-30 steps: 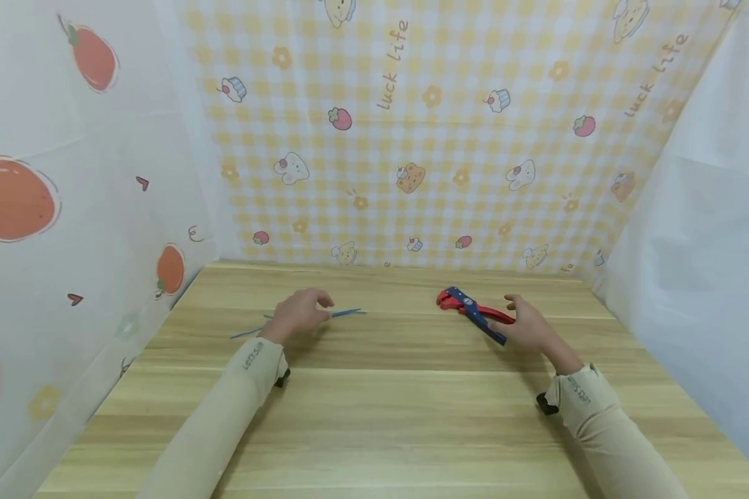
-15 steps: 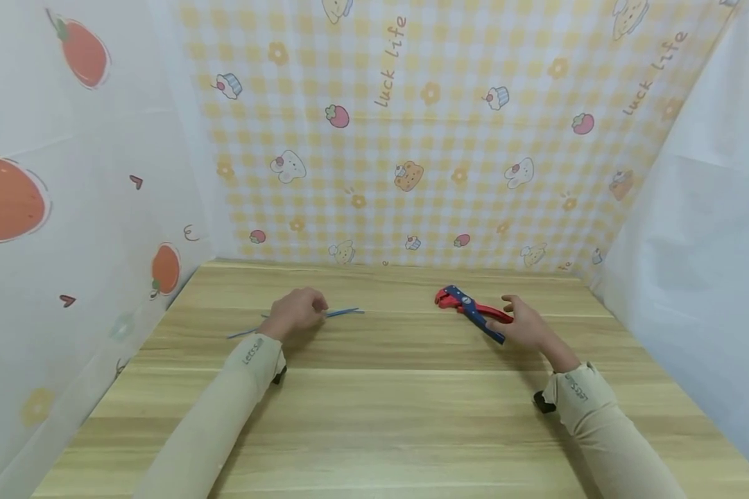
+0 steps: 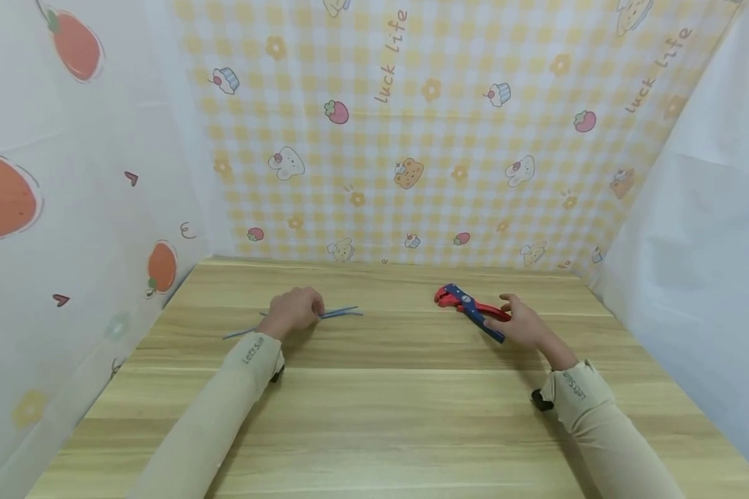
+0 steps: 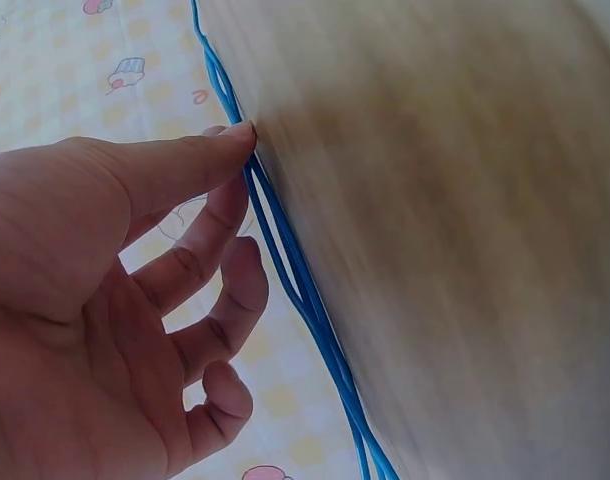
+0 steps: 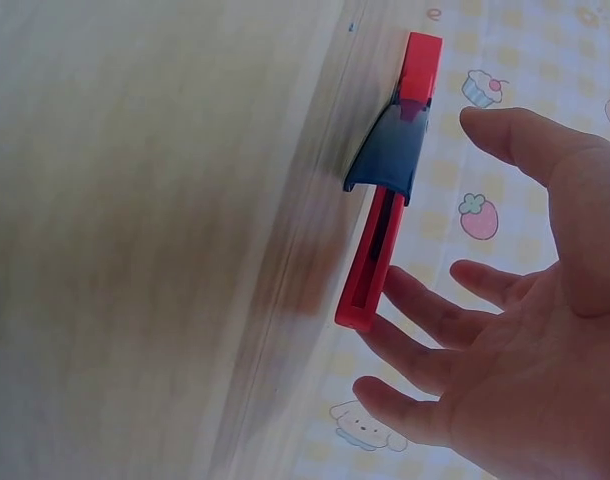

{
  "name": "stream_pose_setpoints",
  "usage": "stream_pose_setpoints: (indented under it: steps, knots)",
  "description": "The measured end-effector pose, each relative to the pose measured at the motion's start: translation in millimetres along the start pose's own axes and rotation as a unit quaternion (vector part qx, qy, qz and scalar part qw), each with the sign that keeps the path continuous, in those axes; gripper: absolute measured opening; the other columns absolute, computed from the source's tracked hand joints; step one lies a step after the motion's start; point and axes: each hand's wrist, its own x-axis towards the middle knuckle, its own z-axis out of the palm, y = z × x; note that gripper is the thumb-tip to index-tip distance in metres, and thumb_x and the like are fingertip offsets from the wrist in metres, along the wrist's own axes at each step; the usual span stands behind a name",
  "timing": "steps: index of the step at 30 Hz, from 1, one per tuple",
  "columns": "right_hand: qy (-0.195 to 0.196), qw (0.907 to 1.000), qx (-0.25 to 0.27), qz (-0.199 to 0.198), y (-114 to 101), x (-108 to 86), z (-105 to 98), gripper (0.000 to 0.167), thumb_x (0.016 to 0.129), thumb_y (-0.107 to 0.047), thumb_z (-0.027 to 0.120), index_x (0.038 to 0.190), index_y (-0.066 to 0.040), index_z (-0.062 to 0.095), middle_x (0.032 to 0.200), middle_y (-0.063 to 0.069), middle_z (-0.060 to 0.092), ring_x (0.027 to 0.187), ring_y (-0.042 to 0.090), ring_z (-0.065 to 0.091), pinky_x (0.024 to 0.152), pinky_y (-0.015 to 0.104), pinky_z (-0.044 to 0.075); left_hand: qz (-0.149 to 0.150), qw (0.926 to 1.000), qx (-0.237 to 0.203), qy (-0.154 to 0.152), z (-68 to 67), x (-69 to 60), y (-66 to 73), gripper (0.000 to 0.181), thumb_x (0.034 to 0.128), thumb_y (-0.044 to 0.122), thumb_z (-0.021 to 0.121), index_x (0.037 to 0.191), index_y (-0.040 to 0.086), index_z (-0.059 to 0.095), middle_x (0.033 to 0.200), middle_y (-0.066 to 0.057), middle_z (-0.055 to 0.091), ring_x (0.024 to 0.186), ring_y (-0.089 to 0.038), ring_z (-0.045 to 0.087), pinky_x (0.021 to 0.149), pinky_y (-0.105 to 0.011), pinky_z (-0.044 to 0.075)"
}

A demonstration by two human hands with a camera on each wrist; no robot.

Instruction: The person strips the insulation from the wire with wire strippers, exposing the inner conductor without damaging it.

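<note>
Several thin blue wires (image 3: 343, 312) lie on the wooden table at left of centre. My left hand (image 3: 293, 310) pinches them near the middle between thumb and forefinger. In the left wrist view the strands of blue wire (image 4: 303, 285) run past the pinching fingertips, while the other fingers curl loosely. Right of centre lies a pair of red and dark blue wire strippers (image 3: 468, 303), handles angled toward my right hand (image 3: 524, 326). That hand's fingers are spread around the handle ends. In the right wrist view some fingertips meet the red handle's outline; contact is unclear.
A wood-grain table (image 3: 374, 416) spans the front. Behind it hangs a yellow checked cloth (image 3: 374, 208). A fruit-print sheet (image 3: 100, 229) closes the left side, and a plain white sheet (image 3: 693, 242) the right.
My left thumb and fingers have come together on the blue wires, whose right-hand ends have spread slightly apart. The right hand and the wire strippers stay nearly the same; the head view shifts a little.
</note>
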Motion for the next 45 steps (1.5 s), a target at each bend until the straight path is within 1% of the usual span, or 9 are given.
stream_pose_setpoints:
  steps: [4,9,15,21,25,28,31,38,45]
  knots:
    - [0.001,1.0000,0.000,-0.001,-1.8,-0.6,-0.5,0.083,0.095,-0.040,0.064,0.149,0.009,0.024,0.139,0.037,0.044,0.121,0.049,0.050,0.096,0.058,0.044,0.009,0.9999,0.006,-0.003,-1.8,0.0,-0.1,0.010,0.0889,0.012,0.068,0.092,0.019,0.074,0.106,-0.003,0.071,0.100,-0.030,0.063,0.091,-0.058,0.043]
    - [-0.001,1.0000,-0.001,-0.001,-2.1,-1.6,-0.1,0.081,0.096,-0.039,0.064,0.148,0.009,0.025,0.139,0.037,0.043,0.121,0.048,0.050,0.096,0.058,0.044,0.026,0.9995,0.017,-0.009,-1.8,-0.1,-0.5,0.011,0.0900,0.011,0.067,0.095,0.018,0.074,0.107,-0.004,0.071,0.100,-0.029,0.063,0.091,-0.059,0.043]
    - [-0.001,1.0000,-0.005,-0.008,-1.7,-1.2,0.2,0.081,0.095,-0.037,0.065,0.148,0.010,0.025,0.138,0.038,0.044,0.121,0.050,0.049,0.097,0.060,0.043,0.031,0.9987,0.033,-0.024,-2.9,0.0,-1.4,0.012,0.0919,0.012,0.065,0.099,0.017,0.074,0.107,-0.003,0.070,0.100,-0.027,0.062,0.090,-0.059,0.043]
    - [-0.002,1.0000,-0.006,-0.005,-0.3,-0.7,0.0,0.080,0.095,-0.036,0.065,0.148,0.009,0.026,0.139,0.038,0.043,0.121,0.050,0.049,0.097,0.060,0.043,0.037,0.9982,0.040,-0.022,-0.7,1.8,-3.5,0.017,0.0920,0.010,0.061,0.101,0.017,0.074,0.107,-0.003,0.070,0.100,-0.027,0.063,0.091,-0.058,0.043]
    - [-0.005,1.0000,-0.007,-0.005,-1.7,-1.5,-0.2,0.081,0.095,-0.037,0.065,0.148,0.010,0.026,0.138,0.038,0.043,0.121,0.050,0.049,0.096,0.060,0.043,0.038,0.9978,0.048,-0.024,1.2,3.0,-4.5,0.015,0.0914,0.008,0.058,0.091,0.017,0.071,0.094,0.000,0.068,0.090,-0.024,0.061,0.086,-0.054,0.045]
    - [-0.005,0.9999,-0.007,-0.004,-2.9,-1.6,-0.1,0.080,0.095,-0.037,0.065,0.147,0.010,0.026,0.138,0.038,0.043,0.121,0.050,0.049,0.097,0.060,0.043,0.046,0.9970,0.058,-0.023,1.1,3.7,-4.5,0.013,0.0911,0.009,0.060,0.084,0.017,0.068,0.085,0.001,0.065,0.081,-0.021,0.058,0.080,-0.050,0.046]
    - [-0.006,1.0000,-0.004,-0.004,-4.0,-1.5,0.1,0.079,0.095,-0.036,0.065,0.147,0.010,0.026,0.139,0.038,0.043,0.122,0.050,0.049,0.098,0.060,0.042,0.053,0.9963,0.065,-0.019,0.3,3.5,-4.1,0.009,0.0914,0.013,0.063,0.086,0.018,0.069,0.087,0.002,0.066,0.081,-0.020,0.059,0.078,-0.049,0.048]
    - [-0.006,0.9999,-0.006,-0.006,-4.4,-1.7,0.0,0.078,0.096,-0.036,0.064,0.147,0.010,0.027,0.139,0.037,0.043,0.122,0.050,0.049,0.097,0.060,0.043,0.041,0.9968,0.064,-0.026,0.1,3.4,-5.4,0.004,0.0915,0.019,0.068,0.089,0.019,0.070,0.090,0.003,0.067,0.085,-0.020,0.061,0.081,-0.050,0.048]
    - [-0.007,0.9999,-0.009,-0.006,-2.5,-0.4,-0.1,0.078,0.096,-0.037,0.064,0.147,0.010,0.028,0.139,0.037,0.043,0.122,0.049,0.049,0.097,0.059,0.043,0.044,0.9960,0.071,-0.032,1.2,3.6,-5.5,0.008,0.0929,0.016,0.066,0.085,0.017,0.067,0.086,0.003,0.065,0.080,-0.018,0.058,0.079,-0.048,0.047]
